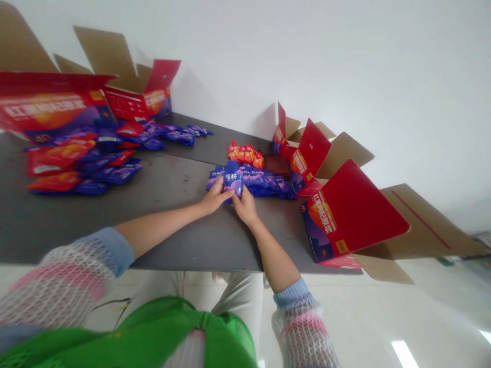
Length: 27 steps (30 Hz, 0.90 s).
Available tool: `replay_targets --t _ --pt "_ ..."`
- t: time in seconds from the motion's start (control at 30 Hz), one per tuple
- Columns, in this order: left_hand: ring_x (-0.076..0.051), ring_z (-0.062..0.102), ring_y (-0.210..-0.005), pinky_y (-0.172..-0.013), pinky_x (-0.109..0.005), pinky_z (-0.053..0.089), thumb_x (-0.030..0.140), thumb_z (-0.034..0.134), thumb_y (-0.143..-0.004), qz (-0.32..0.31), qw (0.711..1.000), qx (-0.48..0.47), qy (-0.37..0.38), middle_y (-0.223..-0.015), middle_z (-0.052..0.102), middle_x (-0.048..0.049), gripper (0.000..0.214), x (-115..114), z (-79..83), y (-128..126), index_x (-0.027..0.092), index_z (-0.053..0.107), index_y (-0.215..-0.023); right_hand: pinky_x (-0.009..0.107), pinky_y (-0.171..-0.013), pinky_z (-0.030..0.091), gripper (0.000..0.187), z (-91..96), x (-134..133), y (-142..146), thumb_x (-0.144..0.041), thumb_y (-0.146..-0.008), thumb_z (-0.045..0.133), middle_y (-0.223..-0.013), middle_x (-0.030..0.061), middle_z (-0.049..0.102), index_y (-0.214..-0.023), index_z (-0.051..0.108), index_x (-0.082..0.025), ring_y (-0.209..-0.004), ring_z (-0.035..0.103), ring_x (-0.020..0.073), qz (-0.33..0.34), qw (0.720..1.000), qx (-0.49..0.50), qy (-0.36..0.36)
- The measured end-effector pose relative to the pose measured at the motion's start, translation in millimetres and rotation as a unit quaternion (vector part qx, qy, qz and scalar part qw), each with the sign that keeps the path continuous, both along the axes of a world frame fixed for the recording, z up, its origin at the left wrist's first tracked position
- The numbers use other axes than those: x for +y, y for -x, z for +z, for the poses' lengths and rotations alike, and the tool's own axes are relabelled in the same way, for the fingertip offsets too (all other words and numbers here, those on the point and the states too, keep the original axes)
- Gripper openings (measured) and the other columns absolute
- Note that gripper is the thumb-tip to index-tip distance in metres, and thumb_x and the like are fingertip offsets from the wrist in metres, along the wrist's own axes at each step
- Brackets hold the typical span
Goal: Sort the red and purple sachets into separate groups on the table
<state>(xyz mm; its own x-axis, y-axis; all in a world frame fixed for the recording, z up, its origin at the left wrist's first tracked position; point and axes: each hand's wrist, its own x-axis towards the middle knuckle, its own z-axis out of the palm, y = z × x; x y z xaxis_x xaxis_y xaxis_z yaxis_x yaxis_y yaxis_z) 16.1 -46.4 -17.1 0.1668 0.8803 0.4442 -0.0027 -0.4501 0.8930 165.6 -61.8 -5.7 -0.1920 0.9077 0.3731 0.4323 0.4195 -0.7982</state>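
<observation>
Purple sachets [233, 179] sit in both hands above the table [161, 186]: the left hand [215, 197] pinches their left edge and the right hand [246, 206] the lower right corner; the count cannot be told. From the hands, loose purple ones [257, 179] lie at 3 o'clock, orange ones [245, 154] at 1, a mixed pile [115, 174] at 9. Boxes at 10 [49, 105] and 4 [356, 209] stand unclosed, contents hidden. Work seems partway, with many sachets left lying loose.
</observation>
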Motion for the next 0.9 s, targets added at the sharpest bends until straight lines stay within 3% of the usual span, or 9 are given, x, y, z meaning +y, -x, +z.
replay_targets --t 0.1,0.2,0.37,0.53,0.63,0.73,0.9 --pt "-0.017 0.061 -0.075 -0.069 -0.029 0.05 0.05 0.07 -0.08 -0.108 0.992 0.004 0.065 -0.084 0.064 -0.0044 0.045 -4.7 0.4 4.4 0.015 0.057 -0.104 0.036 -0.091 0.051 0.027 4.2 0.3 -2.9 -0.042 -0.093 0.052 -0.101 0.006 0.069 -0.112 0.056 -0.022 -0.101 0.065 0.0237 -0.018 0.999 0.032 -0.019" --pt "-0.013 0.053 -0.058 -0.056 -0.025 0.042 0.054 0.066 -0.082 -0.132 0.986 0.02 0.097 -0.064 0.058 -0.0003 0.04 -10.4 -0.4 0.2 0.015 0.057 -0.085 0.036 -0.09 0.051 0.028 10.0 -0.5 -6.3 -0.045 -0.095 0.049 -0.095 0.0053 0.067 -0.111 0.053 -0.022 -0.097 0.064 0.0233 -0.027 0.998 0.038 -0.031" --pt "-0.01 0.039 -0.048 -0.05 -0.025 0.031 0.051 0.061 -0.082 -0.066 0.991 -0.028 0.116 -0.05 0.045 0.0027 0.039 -22.0 -1.4 -8.7 0.018 0.049 -0.064 0.034 -0.086 0.051 0.029 15.7 -6.5 -4.7 -0.047 -0.096 0.047 -0.097 0.0057 0.067 -0.115 0.051 -0.024 -0.101 0.065 0.0246 -0.024 1.0 -0.008 -0.018" --pt "-0.011 0.035 -0.05 -0.05 -0.025 0.027 0.05 0.062 -0.079 0.016 0.988 -0.048 0.144 -0.053 0.042 0.0034 0.033 -30.0 -1.3 -12.4 0.019 0.055 -0.071 0.031 -0.078 0.051 0.028 17.1 -14.0 0.9 -0.051 -0.096 0.049 -0.091 0.0026 0.069 -0.109 0.054 -0.027 -0.088 0.067 0.0228 -0.076 0.994 -0.068 0.031" --pt "-0.012 0.039 -0.054 -0.051 -0.025 0.029 0.05 0.064 -0.076 0.006 0.987 -0.039 0.155 -0.057 0.049 0.0014 0.032 -25.6 -0.6 -13.9 0.017 0.061 -0.075 0.03 -0.073 0.05 0.03 14.6 -15.1 2.4 -0.055 -0.094 0.051 -0.083 0.0009 0.067 -0.101 0.057 -0.027 -0.078 0.064 0.0213 -0.121 0.99 -0.067 0.034" --pt "-0.011 0.037 -0.053 -0.05 -0.025 0.027 0.047 0.066 -0.072 -0.02 0.983 -0.04 0.176 -0.054 0.046 0.0015 0.033 -20.5 1.7 -14.9 0.016 0.059 -0.064 0.027 -0.072 0.048 0.033 9.6 -13.3 3.4 -0.056 -0.094 0.049 -0.08 0.0009 0.066 -0.095 0.058 -0.024 -0.076 0.062 0.0193 -0.161 0.985 -0.051 0.031" --pt "-0.011 0.038 -0.052 -0.049 -0.025 0.027 0.047 0.067 -0.074 0.011 0.984 -0.042 0.173 -0.052 0.045 0.0017 0.033 -22.2 0.9 -16.1 0.015 0.064 -0.066 0.026 -0.075 0.048 0.036 4.4 -8.6 3.2 -0.053 -0.098 0.042 -0.085 0.0015 0.067 -0.099 0.061 -0.023 -0.079 0.062 0.0181 -0.165 0.986 -0.028 0.014"
